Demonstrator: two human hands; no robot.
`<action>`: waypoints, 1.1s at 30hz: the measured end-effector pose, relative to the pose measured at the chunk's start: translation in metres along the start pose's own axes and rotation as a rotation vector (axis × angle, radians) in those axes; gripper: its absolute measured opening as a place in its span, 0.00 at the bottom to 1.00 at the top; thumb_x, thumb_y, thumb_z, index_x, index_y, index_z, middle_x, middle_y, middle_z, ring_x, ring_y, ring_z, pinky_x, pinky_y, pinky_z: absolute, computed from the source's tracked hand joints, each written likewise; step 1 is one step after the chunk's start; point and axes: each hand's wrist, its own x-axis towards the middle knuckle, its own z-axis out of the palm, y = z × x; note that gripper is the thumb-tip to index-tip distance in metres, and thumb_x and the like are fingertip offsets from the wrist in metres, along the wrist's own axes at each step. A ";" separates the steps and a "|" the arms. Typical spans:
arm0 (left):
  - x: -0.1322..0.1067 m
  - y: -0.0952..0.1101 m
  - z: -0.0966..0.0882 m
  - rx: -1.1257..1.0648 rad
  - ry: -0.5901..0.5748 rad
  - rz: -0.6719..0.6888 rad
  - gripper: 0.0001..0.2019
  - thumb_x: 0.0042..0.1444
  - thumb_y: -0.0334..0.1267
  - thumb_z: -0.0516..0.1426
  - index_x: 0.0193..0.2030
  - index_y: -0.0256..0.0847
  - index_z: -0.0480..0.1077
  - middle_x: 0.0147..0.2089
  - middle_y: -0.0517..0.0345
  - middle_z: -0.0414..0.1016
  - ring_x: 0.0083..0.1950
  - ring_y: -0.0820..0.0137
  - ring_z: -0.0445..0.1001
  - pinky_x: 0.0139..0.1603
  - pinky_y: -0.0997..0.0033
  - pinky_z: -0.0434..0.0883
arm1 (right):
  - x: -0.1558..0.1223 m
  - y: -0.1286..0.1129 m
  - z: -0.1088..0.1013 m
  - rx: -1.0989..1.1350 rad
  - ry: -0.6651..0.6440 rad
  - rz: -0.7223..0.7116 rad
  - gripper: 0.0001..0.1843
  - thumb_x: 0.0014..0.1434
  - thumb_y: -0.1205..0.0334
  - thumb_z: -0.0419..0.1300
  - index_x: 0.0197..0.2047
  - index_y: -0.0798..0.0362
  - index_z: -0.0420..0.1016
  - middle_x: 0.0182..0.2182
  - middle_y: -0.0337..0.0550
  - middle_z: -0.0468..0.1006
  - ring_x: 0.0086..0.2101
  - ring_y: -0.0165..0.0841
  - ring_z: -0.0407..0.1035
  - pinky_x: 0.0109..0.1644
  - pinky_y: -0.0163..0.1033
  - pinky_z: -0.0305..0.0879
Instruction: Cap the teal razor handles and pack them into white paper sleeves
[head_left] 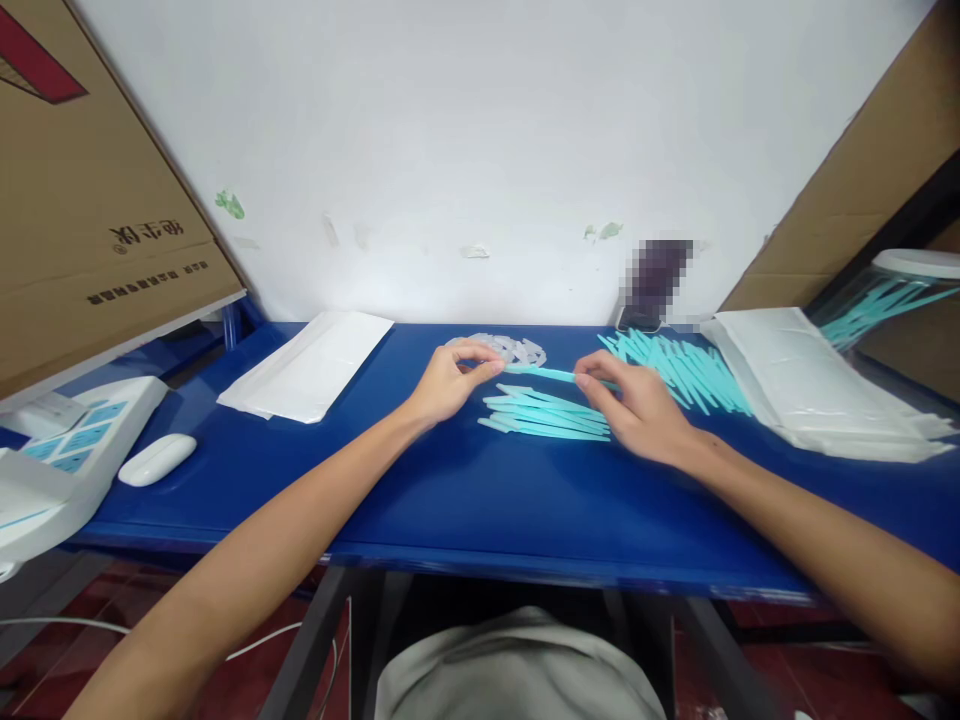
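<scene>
My left hand [450, 382] and my right hand [634, 405] hold one thin teal stick [544, 373] between them, each pinching an end, just above a blue table [450, 490]. Under the stick lies a small neat bunch of teal sticks [547, 415]. Behind my left hand sits a little heap of clear plastic caps [517, 350]. A bigger loose pile of teal sticks [690, 368] lies to the right of my right hand.
A stack of white bags [810, 390] lies at the right, another white stack [311, 365] at the left. A white mouse-like case [157, 459] and a white device [60, 450] sit far left. Cardboard boxes [90, 200] lean at both sides. A jar holding teal sticks [892, 295] is far right.
</scene>
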 end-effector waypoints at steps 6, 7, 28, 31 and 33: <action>0.002 0.003 -0.005 0.380 -0.101 0.180 0.16 0.62 0.51 0.59 0.42 0.42 0.81 0.52 0.48 0.76 0.54 0.59 0.72 0.51 0.62 0.69 | 0.004 0.002 0.005 -0.019 -0.129 -0.058 0.12 0.71 0.54 0.48 0.41 0.50 0.68 0.31 0.41 0.77 0.27 0.34 0.67 0.35 0.39 0.58; 0.004 0.001 -0.012 0.508 -0.069 0.214 0.17 0.64 0.51 0.57 0.42 0.42 0.81 0.52 0.47 0.76 0.54 0.58 0.72 0.53 0.60 0.68 | 0.005 0.003 0.005 -0.036 -0.141 -0.059 0.12 0.70 0.55 0.48 0.40 0.50 0.68 0.32 0.43 0.77 0.29 0.35 0.67 0.36 0.40 0.58; 0.014 -0.010 -0.050 1.085 -0.265 0.040 0.22 0.69 0.48 0.44 0.50 0.42 0.76 0.34 0.50 0.79 0.37 0.56 0.77 0.42 0.63 0.63 | 0.017 0.005 -0.012 -0.309 -0.480 -0.002 0.46 0.54 0.31 0.61 0.65 0.54 0.68 0.52 0.56 0.75 0.40 0.44 0.75 0.36 0.43 0.67; 0.020 0.003 -0.067 1.092 -0.120 0.070 0.23 0.69 0.49 0.45 0.46 0.41 0.79 0.30 0.51 0.79 0.35 0.57 0.76 0.47 0.60 0.64 | 0.033 0.005 -0.008 -0.333 -0.606 -0.030 0.42 0.52 0.34 0.64 0.60 0.57 0.73 0.49 0.57 0.76 0.44 0.47 0.75 0.38 0.43 0.69; 0.023 0.014 -0.086 1.064 0.018 0.053 0.24 0.69 0.47 0.44 0.48 0.39 0.79 0.33 0.50 0.80 0.36 0.58 0.77 0.44 0.61 0.65 | 0.047 0.000 -0.004 -0.357 -0.677 -0.054 0.30 0.51 0.42 0.66 0.50 0.56 0.77 0.43 0.54 0.78 0.39 0.45 0.75 0.36 0.42 0.68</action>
